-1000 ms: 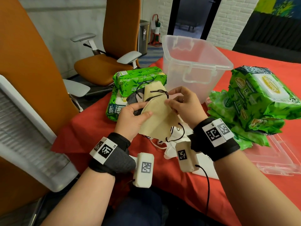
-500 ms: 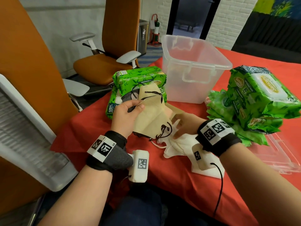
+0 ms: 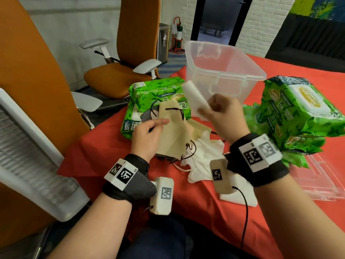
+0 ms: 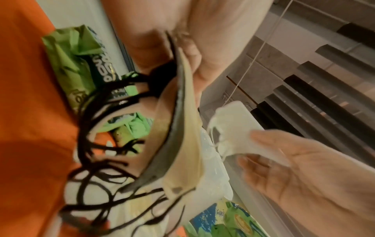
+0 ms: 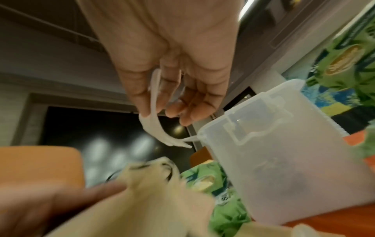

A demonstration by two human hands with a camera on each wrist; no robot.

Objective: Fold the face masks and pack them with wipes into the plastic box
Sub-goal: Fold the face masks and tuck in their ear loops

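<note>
Red tablecloth covers the table. Clear plastic box stands at the far middle, open top, nothing visible inside. Stack of green wipes packs at the right of the box; a second green wipes pack at the left, just beside the box. Clear lid lies flat at the near right, partly under the right stack. Loose white masks heaped on the cloth between the two wrists.

Left hand, held above the cloth near the left pack: thumb and fingers pinch the upper edge of a folded beige mask; black ear loops dangle below it.

Right hand, raised in front of the box's near wall: fingers curled, thumb and fingertips pinching a folded white mask. The mask sticks up and left from the grip, its upper end level with the box's near left corner, outside the box.
</note>
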